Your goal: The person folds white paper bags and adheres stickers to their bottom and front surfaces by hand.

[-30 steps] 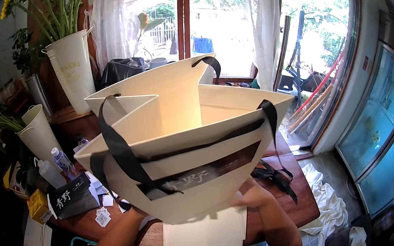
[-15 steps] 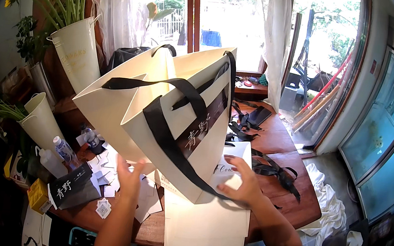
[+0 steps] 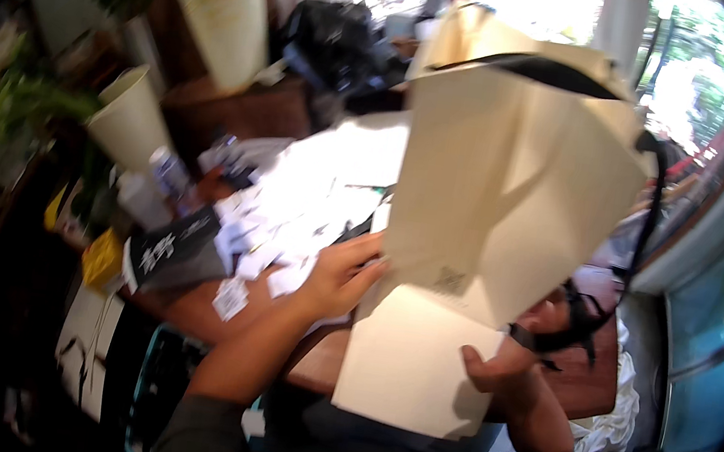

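Observation:
A large cream paper bag (image 3: 451,174) with black ribbon handles (image 3: 538,70) leans to the right in front of me, blurred by motion. Below it a flat stack of cream paper (image 3: 412,365) juts over the table's near edge. At the bag's lower left edge, my left hand (image 3: 339,278) is closed, thumb and fingers together against the paper. My right hand (image 3: 511,360) grips the right edge of the flat stack, its thumb on top; its other fingers are partly hidden. A ribbon hangs down beside the right hand.
Small white cards (image 3: 232,298) lie scattered on the brown table (image 3: 187,304). To the left stand a black-and-white packet (image 3: 181,248), a yellow box (image 3: 103,258), bottles (image 3: 142,202) and cream flower buckets (image 3: 131,118). White cloth (image 3: 623,398) lies on the floor at right.
The bag has swung to the right and tilted. My left hand has come from open beside it to its edge; my right hand has moved down onto the flat stack. The view has shifted.

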The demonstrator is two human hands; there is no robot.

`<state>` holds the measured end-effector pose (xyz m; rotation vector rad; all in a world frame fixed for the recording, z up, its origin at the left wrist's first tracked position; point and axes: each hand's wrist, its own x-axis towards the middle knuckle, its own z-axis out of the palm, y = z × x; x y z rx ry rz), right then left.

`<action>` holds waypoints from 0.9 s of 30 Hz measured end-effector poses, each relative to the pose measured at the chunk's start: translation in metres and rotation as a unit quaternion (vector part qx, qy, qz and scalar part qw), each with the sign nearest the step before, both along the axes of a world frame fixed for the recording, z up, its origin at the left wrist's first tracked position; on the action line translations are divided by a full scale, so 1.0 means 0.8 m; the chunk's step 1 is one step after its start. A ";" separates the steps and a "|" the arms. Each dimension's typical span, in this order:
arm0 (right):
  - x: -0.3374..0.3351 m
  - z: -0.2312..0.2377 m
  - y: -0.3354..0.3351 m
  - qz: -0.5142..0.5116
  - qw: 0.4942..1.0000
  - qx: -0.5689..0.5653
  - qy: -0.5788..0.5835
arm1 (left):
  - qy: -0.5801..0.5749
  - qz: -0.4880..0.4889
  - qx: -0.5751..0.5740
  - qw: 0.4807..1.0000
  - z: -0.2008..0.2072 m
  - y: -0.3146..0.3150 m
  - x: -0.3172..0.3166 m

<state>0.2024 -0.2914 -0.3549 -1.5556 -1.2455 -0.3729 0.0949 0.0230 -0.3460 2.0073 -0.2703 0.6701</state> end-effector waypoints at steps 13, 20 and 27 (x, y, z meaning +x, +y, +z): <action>-0.017 -0.013 -0.042 -0.287 0.905 0.095 -0.300 | 0.036 0.390 0.078 0.917 0.067 0.067 -0.106; -0.043 0.042 -0.043 -0.199 0.914 0.050 -0.351 | 0.227 0.539 0.134 0.800 -0.010 0.057 -0.247; -0.034 0.014 -0.018 -0.058 0.943 0.187 -0.269 | 0.281 0.536 0.074 0.793 -0.018 0.075 -0.237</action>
